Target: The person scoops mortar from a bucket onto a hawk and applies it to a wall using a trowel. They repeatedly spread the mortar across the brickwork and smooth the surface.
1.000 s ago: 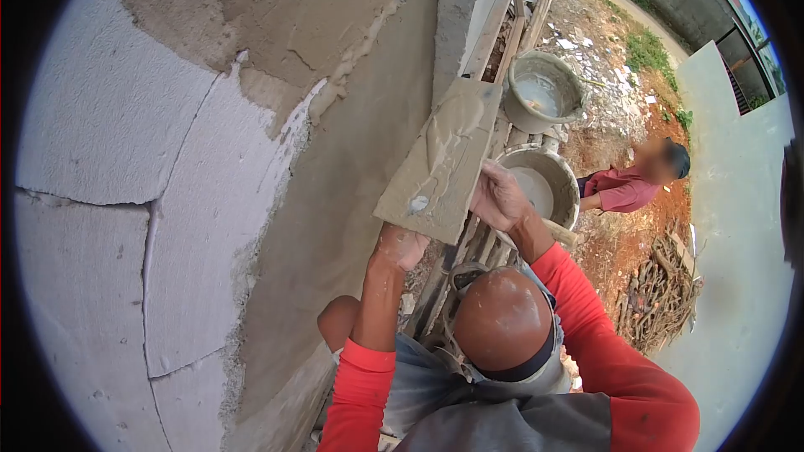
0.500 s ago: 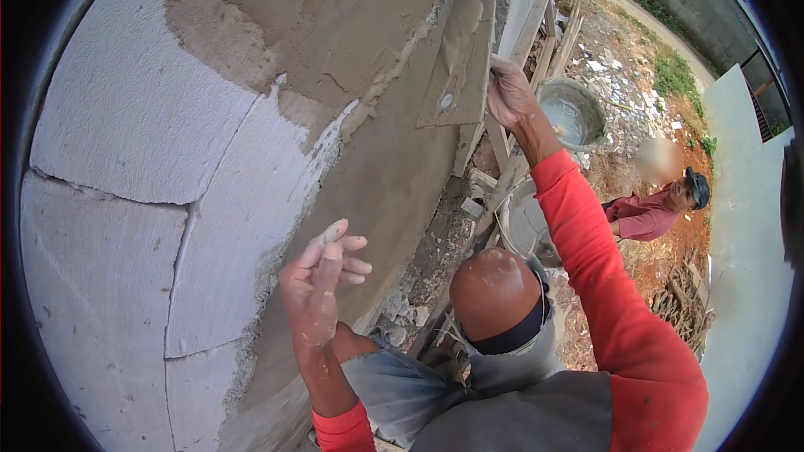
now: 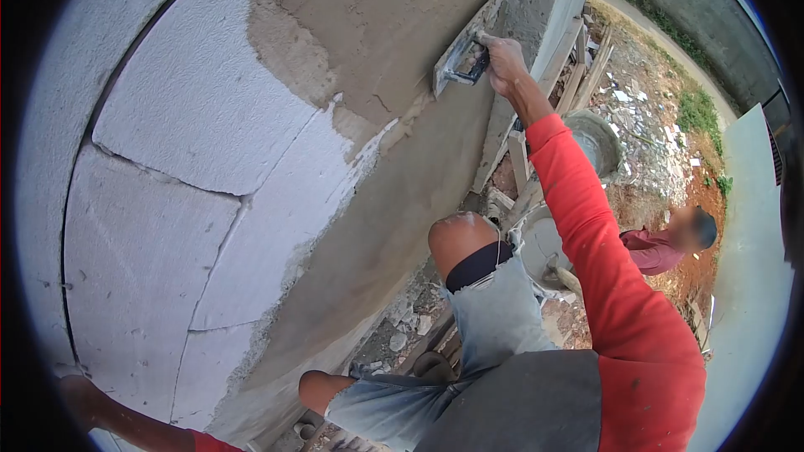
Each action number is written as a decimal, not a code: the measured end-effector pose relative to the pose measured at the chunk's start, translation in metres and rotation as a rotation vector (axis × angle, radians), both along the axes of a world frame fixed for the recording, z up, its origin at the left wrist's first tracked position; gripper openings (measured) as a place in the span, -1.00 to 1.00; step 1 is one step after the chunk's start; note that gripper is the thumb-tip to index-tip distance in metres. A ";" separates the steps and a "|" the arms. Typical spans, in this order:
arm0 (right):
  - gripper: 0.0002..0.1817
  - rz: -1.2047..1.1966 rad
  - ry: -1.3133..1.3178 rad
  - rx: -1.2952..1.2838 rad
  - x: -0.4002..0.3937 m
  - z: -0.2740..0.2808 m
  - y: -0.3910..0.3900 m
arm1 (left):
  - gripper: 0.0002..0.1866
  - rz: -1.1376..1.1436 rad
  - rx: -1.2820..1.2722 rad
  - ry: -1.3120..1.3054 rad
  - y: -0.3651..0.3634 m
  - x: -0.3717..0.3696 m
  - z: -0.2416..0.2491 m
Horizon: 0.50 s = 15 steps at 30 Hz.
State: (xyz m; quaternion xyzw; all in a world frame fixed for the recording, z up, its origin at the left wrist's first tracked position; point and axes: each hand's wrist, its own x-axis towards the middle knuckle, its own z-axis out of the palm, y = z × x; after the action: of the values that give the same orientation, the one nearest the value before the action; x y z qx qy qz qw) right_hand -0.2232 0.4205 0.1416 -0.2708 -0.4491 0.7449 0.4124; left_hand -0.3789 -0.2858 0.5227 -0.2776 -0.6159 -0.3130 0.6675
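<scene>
Up near the wall's (image 3: 167,117) top edge, the right hand (image 3: 502,63) clamps the trowel (image 3: 459,63) flat against fresh plaster (image 3: 394,8); tilting it could gouge the coat. Left hand (image 3: 79,393) braces low, grip unclear.

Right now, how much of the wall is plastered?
Done: grey plaster covers the wall's right side and top. In hand: the right hand presses a trowel against it high up. Left: the white blocks, where the left hand rests, are bare.
</scene>
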 end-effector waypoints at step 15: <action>-0.80 -0.106 0.308 0.153 0.047 0.135 -0.022 | -0.68 0.121 -0.085 0.167 0.007 -0.037 -0.010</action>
State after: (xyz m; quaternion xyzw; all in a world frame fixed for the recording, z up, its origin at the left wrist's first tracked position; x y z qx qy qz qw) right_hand -0.1758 0.3987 0.2770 -0.1446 -0.4211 0.7186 0.5343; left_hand -0.4154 -0.2785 0.5128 -0.2931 -0.5865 -0.2214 0.7218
